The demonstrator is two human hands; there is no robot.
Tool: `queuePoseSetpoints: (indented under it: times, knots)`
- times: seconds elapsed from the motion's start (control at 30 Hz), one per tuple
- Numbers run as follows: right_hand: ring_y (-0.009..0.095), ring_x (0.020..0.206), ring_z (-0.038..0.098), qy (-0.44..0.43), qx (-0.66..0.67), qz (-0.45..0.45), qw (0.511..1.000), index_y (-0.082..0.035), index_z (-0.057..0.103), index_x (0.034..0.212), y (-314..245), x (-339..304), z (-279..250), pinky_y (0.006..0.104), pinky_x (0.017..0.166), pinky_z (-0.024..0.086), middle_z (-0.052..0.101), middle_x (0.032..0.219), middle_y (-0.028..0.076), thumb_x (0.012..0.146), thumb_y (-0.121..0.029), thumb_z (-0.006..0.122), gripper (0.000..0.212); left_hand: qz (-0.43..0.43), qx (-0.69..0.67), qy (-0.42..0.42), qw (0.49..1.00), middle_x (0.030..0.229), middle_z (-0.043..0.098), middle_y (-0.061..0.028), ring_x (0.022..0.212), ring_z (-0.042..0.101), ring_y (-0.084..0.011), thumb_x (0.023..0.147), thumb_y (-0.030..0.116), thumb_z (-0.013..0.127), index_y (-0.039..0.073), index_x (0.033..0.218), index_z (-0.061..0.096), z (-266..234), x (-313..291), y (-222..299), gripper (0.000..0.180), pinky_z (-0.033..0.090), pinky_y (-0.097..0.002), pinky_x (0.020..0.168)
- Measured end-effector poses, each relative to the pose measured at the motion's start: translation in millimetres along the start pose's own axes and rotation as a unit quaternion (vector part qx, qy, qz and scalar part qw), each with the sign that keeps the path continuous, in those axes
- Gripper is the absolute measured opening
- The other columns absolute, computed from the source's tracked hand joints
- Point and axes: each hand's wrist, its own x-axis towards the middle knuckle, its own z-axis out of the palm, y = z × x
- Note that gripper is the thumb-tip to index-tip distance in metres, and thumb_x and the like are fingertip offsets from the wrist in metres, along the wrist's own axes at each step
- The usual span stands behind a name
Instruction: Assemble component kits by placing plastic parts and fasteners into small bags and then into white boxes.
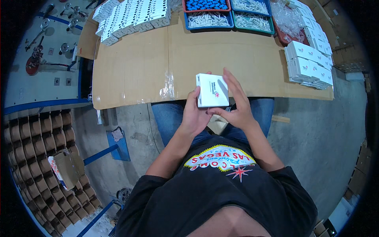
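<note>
A small, square white box (211,91) with a little print on its face is held up above my lap, at the table's near edge. My left hand (193,112) grips it from the left, with the thumb along its left side and the other fingers mostly hidden behind. On the other side, my right hand (241,108) presses the box, its thumb at the lower edge and its fingers stretched up along the right edge. The box looks closed. What lies behind it cannot be seen.
Cardboard covers the table (189,59). White boxes stand in rows (136,17) at the far left and in stacks (310,65) at the right. Trays (209,27) at the back hold small white and blue parts, beside clear plastic bags (290,19). A partitioned carton (35,146) lies lower left.
</note>
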Motion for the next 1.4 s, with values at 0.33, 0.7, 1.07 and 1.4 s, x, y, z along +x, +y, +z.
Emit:
queuePoseSetpoints:
  times: [0.33,0.7,1.07,1.4]
  knots:
    - [0.037,0.140,0.048,-0.062,-0.067,0.000,0.996,-0.002,0.056,0.141,6.5,-1.2,-5.2,0.0454,0.114,0.040,0.051,0.150,0.020,0.079,-0.028,0.086,0.074,-0.017,0.143,0.101,0.984,0.126,0.061,-0.0111,0.113,0.062,-0.0209,0.107,0.051,0.042,0.010,0.144,0.045,-3.4,2.4,-6.2,0.055,0.052,-0.0374,0.093]
    - [0.042,0.141,0.045,-0.056,-0.055,-0.031,0.996,0.006,0.044,0.148,17.1,-7.4,11.3,0.0448,0.116,0.038,0.045,0.152,0.027,0.100,-0.024,0.062,0.060,-0.013,0.117,0.089,0.989,0.124,0.062,-0.0071,0.114,0.059,-0.0173,0.107,0.047,0.047,0.007,0.136,0.054,-17.7,6.8,-25.1,0.050,0.045,-0.0384,0.102]
    - [0.041,0.140,0.048,-0.089,0.112,0.115,0.983,0.004,0.045,0.148,22.8,-13.1,7.6,0.0436,0.115,0.038,0.048,0.151,0.025,0.104,-0.023,0.054,0.053,0.002,0.098,0.139,0.985,0.125,0.062,-0.0067,0.117,0.058,-0.0183,0.108,0.045,0.045,0.007,0.134,0.054,-21.3,5.5,-35.6,0.048,0.042,-0.0394,0.105]
    - [0.031,0.130,0.059,0.090,0.245,0.249,0.933,0.001,0.052,0.143,45.1,-9.9,3.8,0.0402,0.111,0.043,0.057,0.144,0.019,0.108,-0.038,0.047,0.052,-0.016,0.034,0.097,0.995,0.135,0.061,-0.0148,0.120,0.063,-0.0311,0.106,0.046,0.036,0.006,0.143,0.047,-14.0,12.2,-22.8,0.056,0.050,-0.0464,0.102]
